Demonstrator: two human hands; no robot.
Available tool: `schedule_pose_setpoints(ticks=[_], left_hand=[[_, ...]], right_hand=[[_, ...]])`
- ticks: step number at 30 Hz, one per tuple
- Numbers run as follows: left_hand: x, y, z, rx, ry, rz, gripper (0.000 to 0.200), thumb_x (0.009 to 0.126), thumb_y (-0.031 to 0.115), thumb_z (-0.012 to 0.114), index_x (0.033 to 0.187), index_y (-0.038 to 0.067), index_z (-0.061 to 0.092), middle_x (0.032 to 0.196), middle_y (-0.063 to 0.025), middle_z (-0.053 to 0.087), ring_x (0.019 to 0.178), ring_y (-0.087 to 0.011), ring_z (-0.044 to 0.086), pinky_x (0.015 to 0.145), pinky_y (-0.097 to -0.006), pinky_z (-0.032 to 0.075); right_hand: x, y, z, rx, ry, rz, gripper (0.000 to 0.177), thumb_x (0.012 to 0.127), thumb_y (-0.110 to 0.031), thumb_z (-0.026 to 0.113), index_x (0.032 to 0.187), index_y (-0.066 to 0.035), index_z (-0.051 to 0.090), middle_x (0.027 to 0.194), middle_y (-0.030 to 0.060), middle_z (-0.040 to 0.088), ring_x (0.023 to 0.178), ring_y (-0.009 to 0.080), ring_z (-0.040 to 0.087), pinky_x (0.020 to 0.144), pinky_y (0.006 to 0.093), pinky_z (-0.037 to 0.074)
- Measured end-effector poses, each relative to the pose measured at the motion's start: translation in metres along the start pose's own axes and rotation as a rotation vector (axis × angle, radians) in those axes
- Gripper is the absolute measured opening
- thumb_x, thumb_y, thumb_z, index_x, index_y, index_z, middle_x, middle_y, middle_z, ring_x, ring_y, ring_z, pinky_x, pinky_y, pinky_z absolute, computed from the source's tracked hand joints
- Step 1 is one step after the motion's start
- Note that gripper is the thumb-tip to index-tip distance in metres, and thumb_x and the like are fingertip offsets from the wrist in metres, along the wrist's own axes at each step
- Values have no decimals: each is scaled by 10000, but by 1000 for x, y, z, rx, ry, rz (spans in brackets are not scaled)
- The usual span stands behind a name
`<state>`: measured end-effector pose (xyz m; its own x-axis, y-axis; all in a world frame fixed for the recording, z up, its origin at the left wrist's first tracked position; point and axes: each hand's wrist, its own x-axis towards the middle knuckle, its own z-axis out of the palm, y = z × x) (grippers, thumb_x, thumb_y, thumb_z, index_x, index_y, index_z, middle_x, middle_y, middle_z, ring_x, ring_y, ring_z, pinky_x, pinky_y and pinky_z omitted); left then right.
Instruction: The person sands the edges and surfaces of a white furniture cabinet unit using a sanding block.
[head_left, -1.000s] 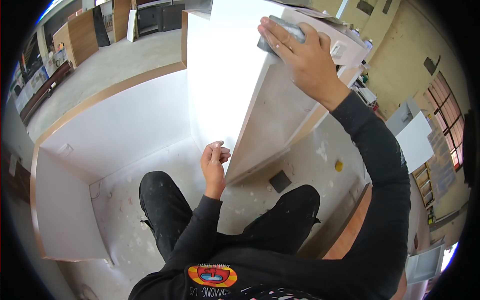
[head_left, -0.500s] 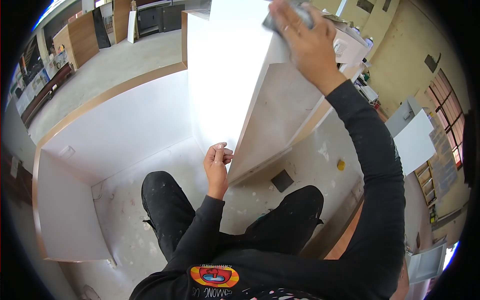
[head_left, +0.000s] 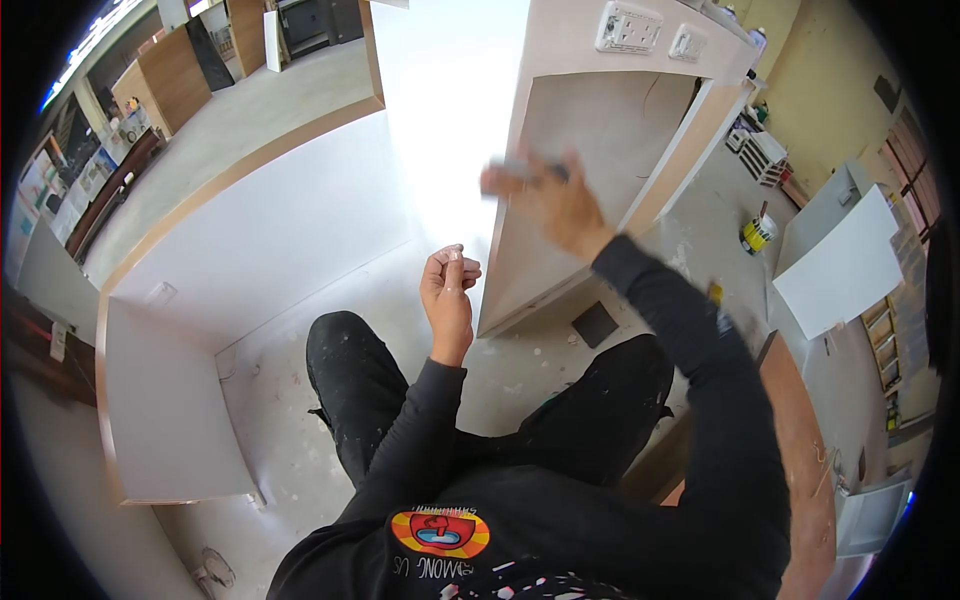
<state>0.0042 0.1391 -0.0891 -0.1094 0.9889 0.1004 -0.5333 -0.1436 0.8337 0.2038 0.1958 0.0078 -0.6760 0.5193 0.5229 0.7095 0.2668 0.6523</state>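
My right hand (head_left: 560, 205), smeared by motion, is closed on a grey piece of sandpaper (head_left: 515, 172) at the front vertical edge of a white cabinet panel (head_left: 455, 130). Lower down, my left hand (head_left: 452, 290) has its fingers curled in and the thumb pressed on them, with white dust on the tips. It is close to the lower part of that same edge; whether it touches cannot be made out, nor whether anything is inside the fingers. To the right of the edge, the cabinet has an open recess (head_left: 590, 150).
Power sockets (head_left: 628, 28) sit above the recess. A curved white panel wall (head_left: 260, 215) with a wooden rim runs along the left. On the floor lie a dark square sheet (head_left: 595, 325) and a paint can (head_left: 759, 232). My knees flank the cabinet's foot.
My right hand has come down from the panel's top along its edge, carrying the sandpaper. The view has shifted, revealing the sockets and paint can. My left hand keeps its curled shape.
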Motion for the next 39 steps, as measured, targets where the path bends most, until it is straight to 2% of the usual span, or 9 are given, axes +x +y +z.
schedule_pose_setpoints(ticks=[4,9,12,17,20,21,24,34,39], left_hand=[[3,15,2,166,11,179,175,1008,168,645,1077,7,633,845,-31,665,758,-112,600,729,-263,480],[41,73,45,604,-83,713,213,916,111,762,1013,-9,616,839,-15,611,763,-96,527,754,-255,473],[65,113,97,680,-72,1032,424,794,199,884,1034,5,594,844,-35,578,776,-130,525,746,-273,473],[110,151,138,1035,97,1429,616,746,304,920,1154,27,551,980,-72,600,867,-204,580,785,-325,490],[105,181,153,1127,2,1411,597,840,351,825,1208,-5,517,1142,-162,565,982,-252,541,841,-397,441],[102,190,151,1258,-104,1229,853,756,318,905,1333,-43,390,1281,-208,463,1098,-303,493,888,-424,460],[133,193,132,896,-354,1566,618,763,314,911,1167,22,546,1012,-89,606,898,-219,597,811,-343,493],[119,92,-62,874,-355,614,388,1014,106,596,1348,-10,436,991,-115,596,862,-168,598,813,-327,525],[103,87,-100,853,-67,203,417,1092,281,466,1402,14,381,1019,-118,602,802,-177,647,742,-305,507]], right_hand=[[-87,-86,21,299,-147,11,671,947,-122,518,1578,-307,383,1649,-103,330,1493,244,314,1102,603,348],[-102,-129,44,1127,63,666,534,968,-102,547,1496,-52,485,1496,187,525,1339,346,533,1076,441,441],[-68,-122,20,1390,160,956,500,1030,-203,532,1478,11,476,1426,245,571,1293,369,574,1091,354,421],[-40,-127,7,1613,204,1105,514,1088,-281,485,1476,56,457,1461,232,549,1386,303,507,1134,341,371],[-31,-133,11,1515,286,1057,492,1080,-235,481,1482,47,448,1465,234,543,1355,348,534,1115,360,402],[-28,-134,11,1485,300,1012,487,1078,-212,478,1489,45,437,1474,236,534,1369,349,520,1122,361,396],[-22,-139,14,1377,370,927,475,1067,-158,478,1493,45,426,1470,246,531,1371,358,518,1117,367,404],[78,-35,-34,1169,760,722,434,1015,-47,523,1433,66,487,1352,288,601,1279,387,594,1038,376,482],[48,-63,-13,1155,739,770,378,1026,-72,507,1369,79,549,1294,270,644,1209,377,642,1001,378,497]])
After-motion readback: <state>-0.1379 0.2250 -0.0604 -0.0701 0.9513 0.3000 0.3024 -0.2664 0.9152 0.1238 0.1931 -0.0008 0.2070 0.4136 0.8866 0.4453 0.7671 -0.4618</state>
